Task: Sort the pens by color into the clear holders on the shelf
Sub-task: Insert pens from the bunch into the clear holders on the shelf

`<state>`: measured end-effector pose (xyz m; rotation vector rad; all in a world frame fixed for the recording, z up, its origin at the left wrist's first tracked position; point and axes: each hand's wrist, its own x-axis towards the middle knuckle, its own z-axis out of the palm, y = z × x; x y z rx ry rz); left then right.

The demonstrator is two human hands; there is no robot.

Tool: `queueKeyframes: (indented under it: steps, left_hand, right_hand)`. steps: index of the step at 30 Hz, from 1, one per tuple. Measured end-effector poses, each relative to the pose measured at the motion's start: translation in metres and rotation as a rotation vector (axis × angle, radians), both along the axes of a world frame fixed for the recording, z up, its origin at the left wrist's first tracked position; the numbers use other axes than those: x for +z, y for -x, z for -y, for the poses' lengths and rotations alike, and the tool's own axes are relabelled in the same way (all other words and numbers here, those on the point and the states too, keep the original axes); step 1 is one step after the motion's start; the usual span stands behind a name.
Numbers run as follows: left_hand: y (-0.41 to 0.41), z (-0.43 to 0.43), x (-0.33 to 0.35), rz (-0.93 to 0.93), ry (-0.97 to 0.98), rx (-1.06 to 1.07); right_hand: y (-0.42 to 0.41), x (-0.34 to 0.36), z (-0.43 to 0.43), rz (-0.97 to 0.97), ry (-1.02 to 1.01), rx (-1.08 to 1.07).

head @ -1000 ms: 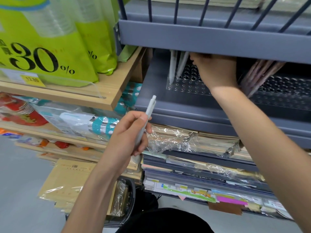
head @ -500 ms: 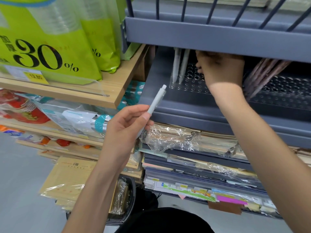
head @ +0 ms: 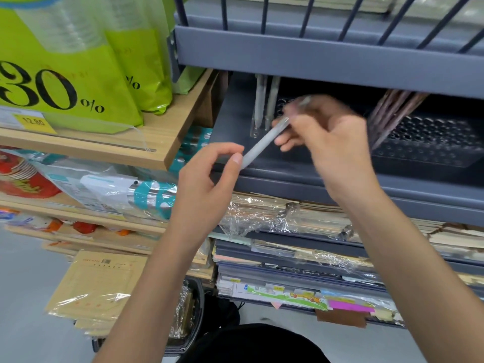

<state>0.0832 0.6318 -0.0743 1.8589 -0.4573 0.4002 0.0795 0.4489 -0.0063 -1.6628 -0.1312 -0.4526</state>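
While left hand (head: 207,176) pinches pen (head: 262,145), right hand (head: 332,142) grasps.

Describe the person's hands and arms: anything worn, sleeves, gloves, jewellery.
The left hand and right hand are bare: no gloves, and no rings show, though the right hand is blurred. The left forearm and right forearm are uncovered to the frame's edge, with no sleeve, watch or bracelet in view.
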Motion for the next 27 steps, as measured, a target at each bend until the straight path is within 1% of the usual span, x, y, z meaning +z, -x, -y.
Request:
queueKeyframes:
  steps: [1,2,3,4,6,9,12,14,16,19,22,24,27]
  left_hand:
    - [-0.004,0.000,-0.004,0.077,-0.158,0.046]
    - [-0.008,0.001,-0.009,0.110,-0.298,0.071]
    - [-0.010,0.002,-0.015,0.100,-0.399,0.082]
    - [-0.012,0.004,-0.020,0.078,-0.463,0.087]
    - [-0.011,0.007,-0.028,0.076,-0.520,0.098]
    - [-0.012,0.006,-0.034,0.138,-0.552,0.117]
    - [-0.013,0.005,-0.036,0.169,-0.554,0.128]
    - [-0.014,0.006,-0.038,0.182,-0.561,0.131]
    - [-0.014,0.006,-0.039,0.199,-0.565,0.135]
    - [-0.015,0.006,-0.041,0.215,-0.564,0.149]
    - [-0.015,0.006,-0.042,0.224,-0.566,0.158]
    - [-0.016,0.006,-0.043,0.230,-0.559,0.159]
    - [-0.016,0.006,-0.043,0.235,-0.548,0.160]
  right_hand:
    - [-0.002,0.003,0.005,0.041,-0.067,-0.052]
    - [-0.003,0.005,0.009,0.089,-0.108,-0.107]
    - [-0.006,0.005,0.013,0.137,-0.119,-0.163]
    - [-0.008,0.004,0.018,0.176,-0.109,-0.212]
    - [-0.014,0.001,0.023,0.225,-0.050,-0.295]
    - [-0.026,-0.003,0.025,0.242,0.090,-0.339]
    - [-0.038,-0.001,0.024,0.211,0.202,-0.370]
    - [-0.048,-0.001,0.024,0.159,0.324,-0.361]
    - [-0.057,0.003,0.021,0.083,0.494,-0.375]
    - [-0.069,0.010,0.015,-0.040,0.663,-0.391]
    - [-0.073,0.014,0.008,-0.101,0.744,-0.420]
    - [-0.073,0.014,0.006,-0.082,0.771,-0.469]
    - [-0.074,0.012,0.000,-0.077,0.748,-0.482]
